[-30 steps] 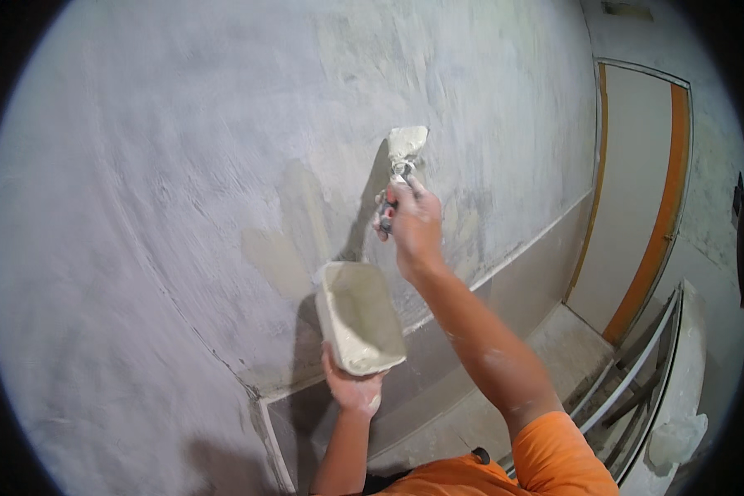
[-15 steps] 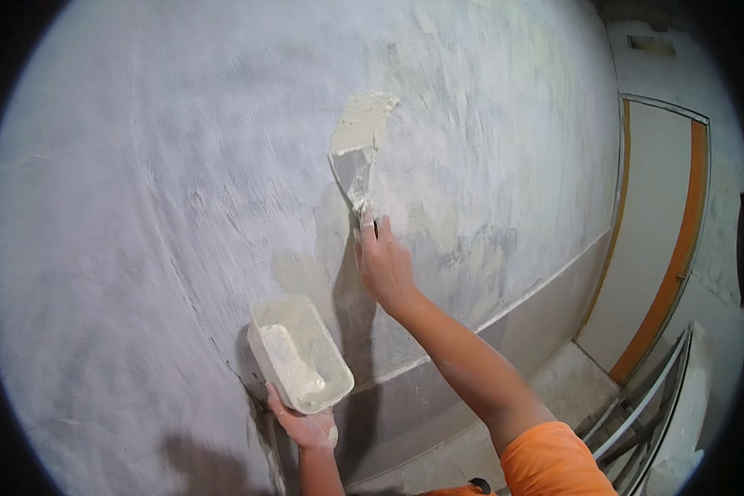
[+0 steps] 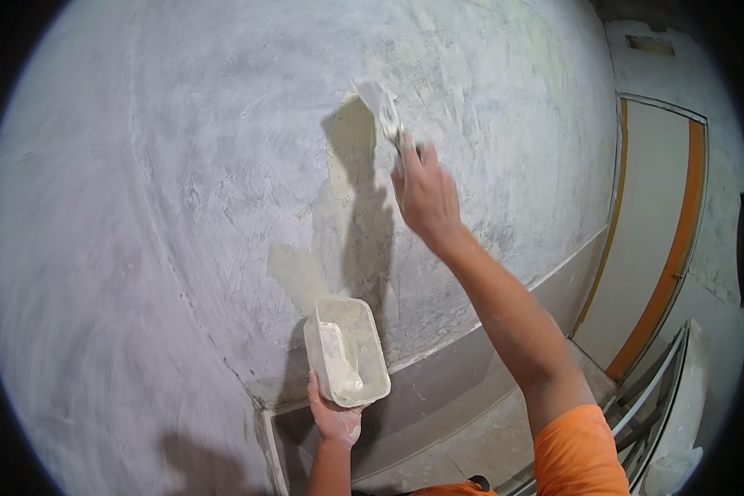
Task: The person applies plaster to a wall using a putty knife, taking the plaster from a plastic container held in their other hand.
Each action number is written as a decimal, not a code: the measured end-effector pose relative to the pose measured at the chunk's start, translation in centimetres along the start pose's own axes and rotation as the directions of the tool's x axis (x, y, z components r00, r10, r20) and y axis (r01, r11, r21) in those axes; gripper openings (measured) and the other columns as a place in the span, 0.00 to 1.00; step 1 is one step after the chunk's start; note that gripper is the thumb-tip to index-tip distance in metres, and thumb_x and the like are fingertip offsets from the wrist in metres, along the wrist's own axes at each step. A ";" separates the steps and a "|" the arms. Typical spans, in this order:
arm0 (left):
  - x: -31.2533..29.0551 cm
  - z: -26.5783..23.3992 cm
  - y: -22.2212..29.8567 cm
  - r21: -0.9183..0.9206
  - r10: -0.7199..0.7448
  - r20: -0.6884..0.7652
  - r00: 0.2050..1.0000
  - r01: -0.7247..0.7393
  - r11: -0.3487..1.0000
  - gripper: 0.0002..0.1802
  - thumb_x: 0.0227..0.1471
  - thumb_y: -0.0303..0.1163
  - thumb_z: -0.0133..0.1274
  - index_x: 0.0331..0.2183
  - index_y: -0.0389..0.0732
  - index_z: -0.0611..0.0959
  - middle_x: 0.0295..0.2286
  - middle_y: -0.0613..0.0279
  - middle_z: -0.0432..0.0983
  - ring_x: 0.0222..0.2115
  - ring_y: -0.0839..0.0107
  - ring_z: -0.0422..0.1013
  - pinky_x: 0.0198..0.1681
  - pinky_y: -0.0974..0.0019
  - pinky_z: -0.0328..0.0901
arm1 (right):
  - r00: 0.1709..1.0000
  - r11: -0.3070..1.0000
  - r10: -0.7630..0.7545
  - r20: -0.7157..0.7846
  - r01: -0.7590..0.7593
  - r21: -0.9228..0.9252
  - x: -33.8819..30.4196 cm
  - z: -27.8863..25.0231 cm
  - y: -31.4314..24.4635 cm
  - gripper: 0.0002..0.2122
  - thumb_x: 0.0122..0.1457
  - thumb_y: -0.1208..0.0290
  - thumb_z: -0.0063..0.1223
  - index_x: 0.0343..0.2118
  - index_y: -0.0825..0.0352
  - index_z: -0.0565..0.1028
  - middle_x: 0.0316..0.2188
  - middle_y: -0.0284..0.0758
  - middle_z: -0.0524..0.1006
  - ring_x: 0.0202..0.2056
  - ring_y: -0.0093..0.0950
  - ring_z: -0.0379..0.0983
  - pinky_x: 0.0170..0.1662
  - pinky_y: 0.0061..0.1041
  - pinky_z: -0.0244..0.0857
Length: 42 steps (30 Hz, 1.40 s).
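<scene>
My right hand (image 3: 428, 188) grips the handle of a putty knife (image 3: 380, 106), its wide blade smeared with pale putty and held up at the wall (image 3: 223, 149). Whether the blade's edge touches the surface I cannot tell. Just below and left of the blade is a cream patch of wet putty (image 3: 351, 128), partly in the shadow of knife and hand. Lower down, my left hand (image 3: 336, 420) holds a translucent plastic tub (image 3: 370, 347) from beneath, tilted so its inside shows. Cream putty (image 3: 339, 364) lies in the bottom of the tub.
A white door with orange strips (image 3: 649, 240) stands at the far right. Grey wall panelling (image 3: 438, 376) runs along the wall's foot, above a dusty floor (image 3: 488, 434). Metal bars and a pale panel (image 3: 674, 405) lean at the lower right.
My right hand and the putty knife have moved up and to the right, the blade now turned leftward. My left hand has shifted the tub to the right. More spread putty shows below the patch.
</scene>
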<state>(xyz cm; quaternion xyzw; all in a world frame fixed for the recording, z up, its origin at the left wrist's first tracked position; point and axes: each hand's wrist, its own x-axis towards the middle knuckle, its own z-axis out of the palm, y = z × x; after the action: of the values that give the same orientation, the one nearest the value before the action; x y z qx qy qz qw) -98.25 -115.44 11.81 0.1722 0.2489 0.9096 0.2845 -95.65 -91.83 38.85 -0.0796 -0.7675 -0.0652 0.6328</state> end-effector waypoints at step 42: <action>0.1 -0.4 -0.4 0.040 0.134 -0.082 0.988 -0.131 0.991 0.40 0.59 0.62 0.44 0.62 0.45 0.66 0.59 0.60 0.65 0.59 0.57 0.63 0.57 0.46 0.63 | 0.773 0.919 0.387 0.502 -0.364 -0.148 -26.6 4.2 -0.1 0.34 0.55 0.70 0.54 0.66 0.66 0.57 0.37 0.49 0.71 0.28 0.52 0.74 0.31 0.50 0.69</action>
<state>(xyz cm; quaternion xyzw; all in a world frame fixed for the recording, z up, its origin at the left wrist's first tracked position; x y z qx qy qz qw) -98.30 -115.26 11.26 0.1548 0.2645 0.9285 0.2095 -94.75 -92.18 11.91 -0.2590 -0.8769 0.0705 0.3988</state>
